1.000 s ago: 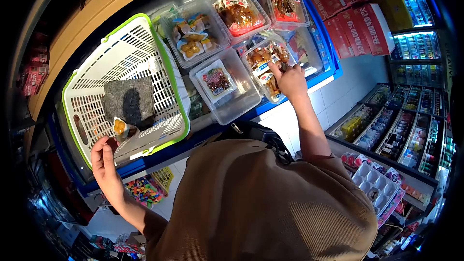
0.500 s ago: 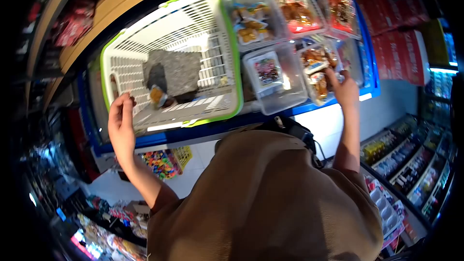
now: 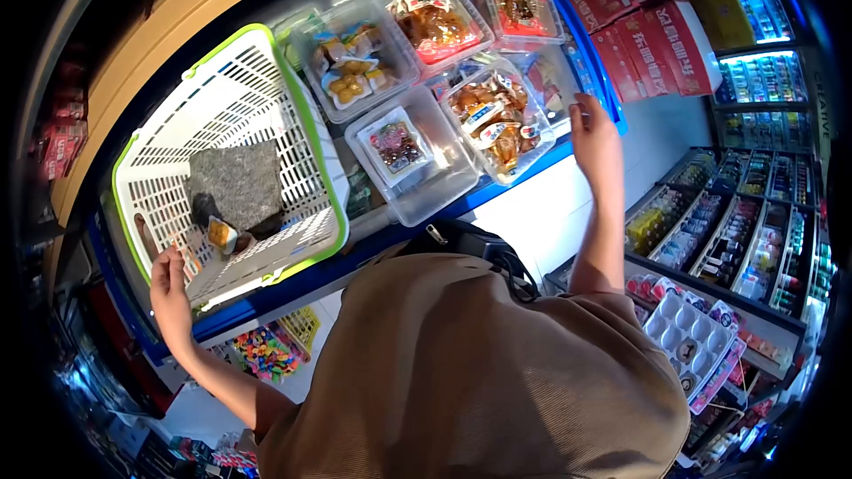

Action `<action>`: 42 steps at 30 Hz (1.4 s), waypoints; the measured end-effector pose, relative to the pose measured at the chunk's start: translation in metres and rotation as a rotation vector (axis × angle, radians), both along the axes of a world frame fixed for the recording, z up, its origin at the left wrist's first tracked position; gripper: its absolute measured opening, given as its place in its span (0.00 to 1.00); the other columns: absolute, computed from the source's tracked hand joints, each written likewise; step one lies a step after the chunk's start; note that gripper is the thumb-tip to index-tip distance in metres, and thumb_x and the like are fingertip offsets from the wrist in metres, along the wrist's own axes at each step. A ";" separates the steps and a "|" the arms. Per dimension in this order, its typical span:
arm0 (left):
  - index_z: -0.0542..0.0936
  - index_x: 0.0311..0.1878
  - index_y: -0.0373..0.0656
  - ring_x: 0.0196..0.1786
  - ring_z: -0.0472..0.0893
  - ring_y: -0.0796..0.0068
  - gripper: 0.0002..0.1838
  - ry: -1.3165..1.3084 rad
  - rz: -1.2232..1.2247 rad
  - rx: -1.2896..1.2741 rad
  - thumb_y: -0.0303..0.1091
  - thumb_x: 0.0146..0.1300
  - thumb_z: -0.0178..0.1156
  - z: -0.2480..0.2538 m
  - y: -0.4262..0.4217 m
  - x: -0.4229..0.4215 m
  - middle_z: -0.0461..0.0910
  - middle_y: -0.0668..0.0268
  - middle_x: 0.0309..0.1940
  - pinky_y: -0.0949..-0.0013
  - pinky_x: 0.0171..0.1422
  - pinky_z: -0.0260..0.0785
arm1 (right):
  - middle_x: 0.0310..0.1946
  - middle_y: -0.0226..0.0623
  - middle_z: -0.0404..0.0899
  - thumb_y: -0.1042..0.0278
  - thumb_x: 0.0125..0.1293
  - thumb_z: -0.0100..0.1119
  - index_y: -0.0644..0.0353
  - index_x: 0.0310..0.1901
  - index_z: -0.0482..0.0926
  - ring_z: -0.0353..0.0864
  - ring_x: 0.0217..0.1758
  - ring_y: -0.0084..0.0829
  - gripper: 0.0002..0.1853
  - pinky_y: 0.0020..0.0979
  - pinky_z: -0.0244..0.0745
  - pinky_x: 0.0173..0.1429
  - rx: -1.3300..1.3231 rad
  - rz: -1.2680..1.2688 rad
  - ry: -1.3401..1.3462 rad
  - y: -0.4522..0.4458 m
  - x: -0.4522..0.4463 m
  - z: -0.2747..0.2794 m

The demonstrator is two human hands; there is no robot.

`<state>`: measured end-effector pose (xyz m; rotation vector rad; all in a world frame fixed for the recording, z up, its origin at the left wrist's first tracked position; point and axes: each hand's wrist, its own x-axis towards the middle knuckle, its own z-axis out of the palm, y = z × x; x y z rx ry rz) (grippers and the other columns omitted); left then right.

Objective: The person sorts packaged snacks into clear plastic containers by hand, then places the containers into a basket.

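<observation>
My left hand (image 3: pixel 170 291) is at the lower left rim of a white basket (image 3: pixel 306 137) with a green edge, its fingers drawn together and nothing visible in them. Inside the basket lie a grey slab-like piece (image 3: pixel 235 184) and a small packet (image 3: pixel 221 235) with yellow contents. My right hand (image 3: pixel 596 144) hovers just right of a clear tub of brown food packets (image 3: pixel 499 120), its fingers slightly apart and holding nothing. Left of that tub, another clear tub (image 3: pixel 453 164) holds one white-edged packet (image 3: pixel 398 146).
Behind stand tubs with yellow packets (image 3: pixel 358 75), brown packets on red (image 3: pixel 433 25) and red packets (image 3: pixel 516 2). Red cartons (image 3: pixel 652 53) are at the right, above drink shelves (image 3: pixel 710 231). A tray with round hollows (image 3: pixel 688 337) is lower right.
My right hand has come off the brown packets and moved right, out of their tub. My left hand has shifted slightly down and left beside the basket. The view swung and came back.
</observation>
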<state>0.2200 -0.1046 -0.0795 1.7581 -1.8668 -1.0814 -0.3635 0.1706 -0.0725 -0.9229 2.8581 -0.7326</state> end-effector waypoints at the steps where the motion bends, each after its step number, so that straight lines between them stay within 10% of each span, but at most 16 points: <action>1: 0.78 0.55 0.35 0.48 0.76 0.79 0.17 -0.023 0.006 0.011 0.39 0.73 0.56 -0.001 0.001 -0.001 0.81 0.67 0.46 0.75 0.53 0.67 | 0.44 0.52 0.84 0.63 0.72 0.55 0.62 0.55 0.78 0.86 0.47 0.44 0.15 0.38 0.78 0.51 -0.029 0.011 -0.030 0.002 0.002 0.007; 7: 0.78 0.58 0.35 0.44 0.82 0.68 0.20 -0.335 -0.195 0.208 0.34 0.66 0.58 0.007 -0.034 -0.031 0.84 0.53 0.46 0.68 0.49 0.74 | 0.46 0.46 0.84 0.63 0.72 0.57 0.63 0.55 0.78 0.84 0.44 0.34 0.16 0.33 0.77 0.47 -0.082 0.168 -0.190 -0.014 0.036 0.015; 14: 0.81 0.51 0.40 0.59 0.77 0.52 0.22 -1.040 -1.069 0.223 0.25 0.49 0.63 -0.101 -0.094 -0.044 0.79 0.53 0.55 0.58 0.61 0.71 | 0.42 0.43 0.82 0.62 0.72 0.58 0.63 0.54 0.79 0.81 0.38 0.26 0.16 0.26 0.76 0.39 -0.167 0.319 -0.276 -0.030 0.068 0.024; 27: 0.81 0.42 0.48 0.60 0.73 0.57 0.19 -1.121 -1.146 -0.092 0.40 0.45 0.69 -0.096 -0.080 -0.051 0.77 0.59 0.51 0.44 0.65 0.61 | 0.46 0.46 0.82 0.62 0.67 0.63 0.63 0.52 0.80 0.85 0.42 0.36 0.16 0.33 0.79 0.44 -0.165 0.234 -0.317 -0.015 0.069 0.030; 32: 0.79 0.43 0.43 0.41 0.82 0.48 0.15 -0.754 -0.964 -0.101 0.37 0.53 0.64 -0.086 -0.099 -0.030 0.84 0.55 0.34 0.51 0.48 0.73 | 0.44 0.42 0.82 0.66 0.69 0.61 0.64 0.51 0.79 0.83 0.39 0.29 0.14 0.29 0.78 0.43 -0.260 0.275 -0.457 -0.020 0.071 0.019; 38: 0.78 0.44 0.36 0.35 0.76 0.81 0.11 -0.027 -0.388 0.099 0.34 0.68 0.62 0.001 -0.074 -0.064 0.80 0.68 0.31 0.74 0.41 0.68 | 0.41 0.35 0.82 0.70 0.72 0.56 0.66 0.50 0.79 0.79 0.41 0.21 0.10 0.24 0.73 0.48 -0.305 0.478 -0.651 -0.049 0.100 0.044; 42: 0.78 0.45 0.38 0.38 0.77 0.83 0.08 0.510 -0.293 0.092 0.32 0.68 0.62 0.065 -0.018 -0.118 0.82 0.69 0.36 0.78 0.46 0.69 | 0.48 0.37 0.82 0.73 0.75 0.51 0.67 0.54 0.78 0.80 0.49 0.24 0.12 0.27 0.75 0.54 -0.429 0.686 -1.080 -0.075 0.133 0.057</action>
